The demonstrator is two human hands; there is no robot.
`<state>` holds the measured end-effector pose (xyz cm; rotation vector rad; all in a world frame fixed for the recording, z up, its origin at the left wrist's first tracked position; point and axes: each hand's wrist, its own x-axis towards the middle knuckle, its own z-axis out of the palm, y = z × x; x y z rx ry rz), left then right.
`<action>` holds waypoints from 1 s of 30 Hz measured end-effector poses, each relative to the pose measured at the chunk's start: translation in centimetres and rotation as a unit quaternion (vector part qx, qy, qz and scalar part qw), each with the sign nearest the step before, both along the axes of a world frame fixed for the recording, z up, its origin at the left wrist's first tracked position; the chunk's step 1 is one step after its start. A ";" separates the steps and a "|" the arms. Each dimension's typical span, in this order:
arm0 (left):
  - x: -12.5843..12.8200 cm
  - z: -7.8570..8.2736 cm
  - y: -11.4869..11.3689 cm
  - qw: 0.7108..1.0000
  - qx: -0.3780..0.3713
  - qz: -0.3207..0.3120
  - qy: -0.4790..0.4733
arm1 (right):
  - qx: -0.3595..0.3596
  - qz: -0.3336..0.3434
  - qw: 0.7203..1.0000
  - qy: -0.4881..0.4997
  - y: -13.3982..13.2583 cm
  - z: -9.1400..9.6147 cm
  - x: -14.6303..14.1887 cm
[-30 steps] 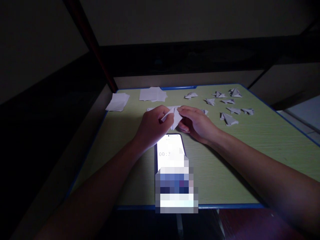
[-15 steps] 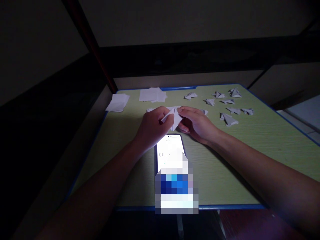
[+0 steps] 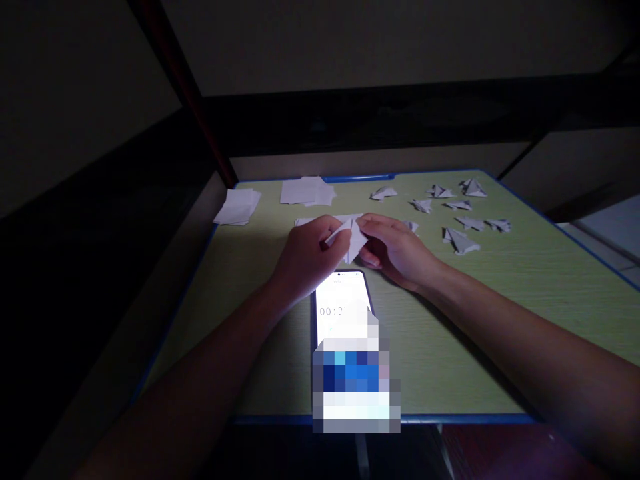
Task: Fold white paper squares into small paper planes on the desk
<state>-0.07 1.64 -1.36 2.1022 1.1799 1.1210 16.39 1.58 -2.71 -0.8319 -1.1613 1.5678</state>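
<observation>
Between my two hands is a small piece of folded white paper (image 3: 354,244), raised just beyond the top end of a lit phone (image 3: 343,293). My left hand (image 3: 313,257) grips its left side, the thumb pressed on the front face. At the upper right edge, my right hand (image 3: 395,248) pinches the paper with its thumb and fingertips, its other fingers curled below. Behind my hands lies more white paper (image 3: 303,221), mostly hidden by them.
Two stacks of white paper, a left stack (image 3: 237,207) and a middle stack (image 3: 306,191), lie at the back of the green table (image 3: 240,280). Several folded paper figures (image 3: 460,241) are spread over the back right. The phone's lower part is pixelated.
The whole view has shifted very slightly. Both hands keep the same grip on the folded paper, and its shape looks the same.
</observation>
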 end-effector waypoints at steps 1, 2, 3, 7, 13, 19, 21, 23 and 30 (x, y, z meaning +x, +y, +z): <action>0.0 0.0 0.0 1.000 0.001 0.001 0.001 | -0.001 -0.002 1.000 0.000 0.0 0.0 0.0; 0.0 0.0 0.0 1.000 0.001 0.000 0.001 | -0.002 -0.003 1.000 0.001 0.0 0.0 0.0; 0.0 0.0 0.0 1.000 0.001 0.001 0.001 | -0.002 -0.004 1.000 0.000 0.0 0.0 0.0; 0.0 0.0 0.0 1.000 -0.003 -0.005 -0.002 | -0.005 -0.006 1.000 -0.001 0.0 0.0 0.0; 0.0 -0.1 0.0 1.000 -0.003 0.007 0.000 | -0.001 -0.009 1.000 -0.004 0.0 0.0 0.0; 0.0 -0.1 0.0 1.000 0.003 0.010 0.005 | 0.003 -0.005 1.000 -0.009 0.0 0.1 -0.1; 0.0 -0.2 0.0 1.000 0.000 0.010 0.005 | 0.002 -0.007 1.000 -0.011 0.0 0.0 -0.1; 0.0 -0.2 0.0 1.000 -0.001 0.011 0.004 | 0.001 -0.008 1.000 -0.010 0.0 0.0 -0.1; 0.0 -0.1 0.0 1.000 0.001 0.008 0.010 | 0.007 0.003 1.000 -0.009 0.0 -0.1 0.0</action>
